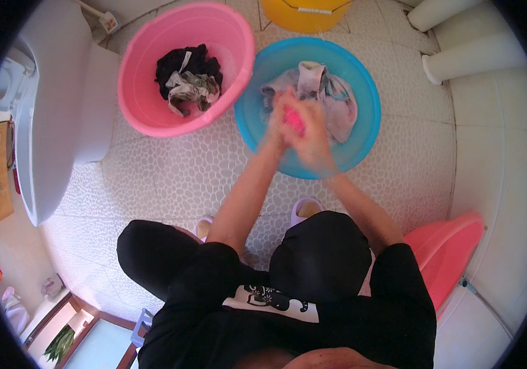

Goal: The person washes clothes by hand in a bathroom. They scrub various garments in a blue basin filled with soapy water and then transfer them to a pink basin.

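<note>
My left hand (280, 115) and my right hand (310, 124) are pressed together over a blue plastic basin (245, 121), both blurred. A bright pink item (294, 121), its kind unclear, shows between them. Behind and beside the hands, wet light-coloured cloth (340, 106) lies in the basin. To the upper left, a pink plastic basin (136, 87) holds a crumpled black garment (168, 63) and a grey-white patterned cloth (193, 91). Which hand bears the pink item cannot be told.
A yellow bucket (307, 16) stands beyond the blue basin. White ceramic fixture (55, 106) at left; pipes (471, 60) at upper right. Another pink basin (450, 249) leans by the right wall. My slippered feet are on the pebble-patterned floor (189, 175).
</note>
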### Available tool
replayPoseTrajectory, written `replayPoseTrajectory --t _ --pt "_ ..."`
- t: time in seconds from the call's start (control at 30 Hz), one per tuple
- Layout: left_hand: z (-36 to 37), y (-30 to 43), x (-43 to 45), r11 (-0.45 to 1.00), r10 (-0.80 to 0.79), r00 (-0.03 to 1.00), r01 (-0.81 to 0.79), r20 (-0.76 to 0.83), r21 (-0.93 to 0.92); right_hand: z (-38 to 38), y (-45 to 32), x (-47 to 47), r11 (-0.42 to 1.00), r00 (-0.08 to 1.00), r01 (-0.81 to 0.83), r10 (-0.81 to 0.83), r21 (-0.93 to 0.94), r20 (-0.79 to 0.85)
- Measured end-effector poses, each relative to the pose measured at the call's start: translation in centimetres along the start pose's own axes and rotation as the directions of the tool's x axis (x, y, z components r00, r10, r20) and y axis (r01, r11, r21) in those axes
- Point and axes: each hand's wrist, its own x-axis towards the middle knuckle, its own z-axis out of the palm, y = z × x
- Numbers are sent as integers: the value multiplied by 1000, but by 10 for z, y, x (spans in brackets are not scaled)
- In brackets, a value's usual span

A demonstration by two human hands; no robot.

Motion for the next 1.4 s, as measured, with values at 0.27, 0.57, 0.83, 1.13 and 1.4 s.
replayPoseTrajectory --t 0.27,0.57,0.83,1.13,1.4 --pt "28 -33 3 958 277 942 -256 -190 127 10 63 29 801 783 -569 597 186 -174" --pt "42 -38 1 930 342 916 -297 -210 217 36 109 28 818 754 -547 573 175 -320" --pt "26 -22 -8 936 287 942 -238 -171 261 42 47 19 858 832 -475 510 196 -219" --pt "55 22 -15 927 239 959 -271 149 260 -26 70 27 250 650 -585 713 771 263" --pt "40 14 -20 908 300 953 -294 24 299 -61 59 31 87 739 -382 626 920 248"
